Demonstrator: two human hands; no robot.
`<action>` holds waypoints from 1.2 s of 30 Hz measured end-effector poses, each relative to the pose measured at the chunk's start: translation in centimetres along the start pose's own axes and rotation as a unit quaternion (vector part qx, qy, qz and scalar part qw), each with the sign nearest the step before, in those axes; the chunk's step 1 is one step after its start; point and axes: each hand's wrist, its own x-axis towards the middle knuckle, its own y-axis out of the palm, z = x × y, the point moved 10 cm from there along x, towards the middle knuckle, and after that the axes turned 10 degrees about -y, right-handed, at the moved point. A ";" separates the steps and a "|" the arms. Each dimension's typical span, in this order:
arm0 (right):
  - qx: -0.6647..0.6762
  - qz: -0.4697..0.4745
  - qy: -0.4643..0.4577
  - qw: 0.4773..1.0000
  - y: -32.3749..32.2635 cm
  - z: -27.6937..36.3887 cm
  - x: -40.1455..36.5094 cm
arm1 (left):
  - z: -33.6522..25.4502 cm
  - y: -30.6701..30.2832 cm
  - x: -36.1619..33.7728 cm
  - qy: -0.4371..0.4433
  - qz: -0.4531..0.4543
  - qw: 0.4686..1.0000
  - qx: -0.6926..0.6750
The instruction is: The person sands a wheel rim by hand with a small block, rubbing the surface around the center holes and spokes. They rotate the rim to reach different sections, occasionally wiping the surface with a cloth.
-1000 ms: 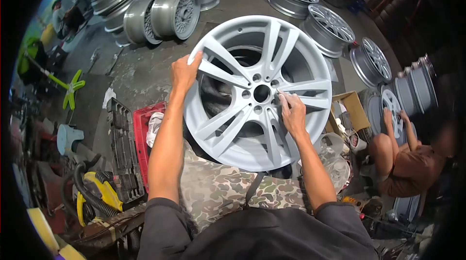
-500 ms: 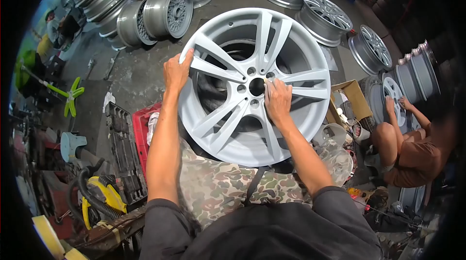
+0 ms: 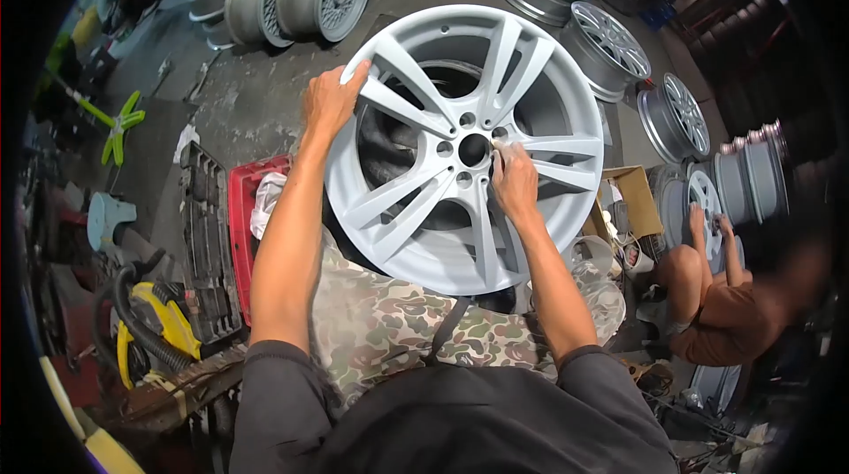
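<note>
A pale grey multi-spoke alloy wheel (image 3: 451, 164) lies face up before me, slightly tilted, over a dark round support that looks like a tyre. My left hand (image 3: 332, 104) is closed around its outer lip at the upper left, thumb on the face and the other fingers out of sight. Close to the hub's centre hole, my right hand (image 3: 516, 180) presses its bunched fingertips to the face beside a bolt hole. Whatever is pinched there, if anything, is too small to make out. Camouflage cloth (image 3: 389, 315) covers my lap below the wheel.
Stacked wheels (image 3: 327, 1) stand at the back left, and several silver wheels (image 3: 610, 45) at the right. A cardboard box (image 3: 638, 200), a red crate (image 3: 239, 235) and a yellow tool (image 3: 168, 324) flank me. Another person (image 3: 730, 310) handles a wheel at the right.
My right fingers have shifted slightly around the hub, staying near the same bolt hole. My left hand keeps its hold on the lip. The camera view has turned a little.
</note>
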 end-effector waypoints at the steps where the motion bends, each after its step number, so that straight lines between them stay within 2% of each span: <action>1: 0.010 0.017 -0.022 1.000 0.5 0.2 -0.5 | 0.2 0.2 0.2 -0.005 0.006 1.000 0.002; 2: 0.020 0.035 -0.045 0.998 0.8 0.3 -1.1 | 0.3 0.2 0.4 -0.011 0.003 1.000 0.000; 3: 0.041 0.085 -0.022 0.995 0.9 -0.2 -1.6 | 0.2 0.2 0.4 -0.005 -0.002 1.000 -0.003; 6: 0.097 0.143 -0.023 0.985 -0.1 -1.6 -4.2 | -0.1 0.5 0.3 -0.002 0.015 1.000 -0.019; 7: 0.124 0.157 0.012 0.980 -1.1 -1.9 -4.3 | -0.2 0.6 0.2 -0.002 0.017 1.000 -0.010; 8: 0.124 0.161 0.007 0.979 -2.0 -1.7 -4.2 | 0.0 0.5 0.2 -0.004 0.017 1.000 0.001; 10: 0.110 0.145 0.071 0.981 -3.6 -2.5 -5.0 | 0.1 0.4 0.0 -0.011 0.016 1.000 0.005; 12: 0.106 0.137 0.035 0.984 -3.8 -1.6 -5.6 | 0.1 0.3 0.2 -0.010 0.014 1.000 0.007; 14: 0.094 0.175 -0.013 0.980 -1.7 -0.5 -6.8 | 0.2 0.4 0.3 0.010 0.001 1.000 0.001; 20: 0.115 0.179 -0.003 0.977 0.2 -1.8 -5.3 | 0.3 0.7 0.5 -0.001 0.031 0.999 -0.007; 24: 0.149 0.205 0.023 0.967 -1.0 -2.3 -7.2 | 0.5 0.2 0.3 -0.005 0.005 1.000 0.001; 26: 0.090 0.213 -0.079 0.970 -1.0 -1.2 -6.3 | 0.2 0.6 0.7 0.012 0.009 1.000 0.011; 28: 0.065 0.216 -0.098 0.969 0.3 -1.4 -5.3 | 0.3 0.9 0.5 0.001 0.025 1.000 -0.013; 30: 0.025 0.168 -0.166 0.971 0.6 -0.3 -4.1 | 0.3 0.4 0.7 0.024 -0.014 1.000 0.014; 31: 0.030 0.227 -0.127 0.965 1.2 -0.9 -4.7 | 0.4 0.3 0.6 0.026 -0.015 1.000 0.009; 34: 0.010 0.265 -0.118 0.957 -0.1 -1.3 -7.5 | 0.7 0.7 1.0 0.022 0.001 1.000 0.014; 36: 0.005 0.303 -0.075 0.950 0.1 -2.2 -8.8 | 0.8 0.5 0.9 0.013 0.006 1.000 -0.010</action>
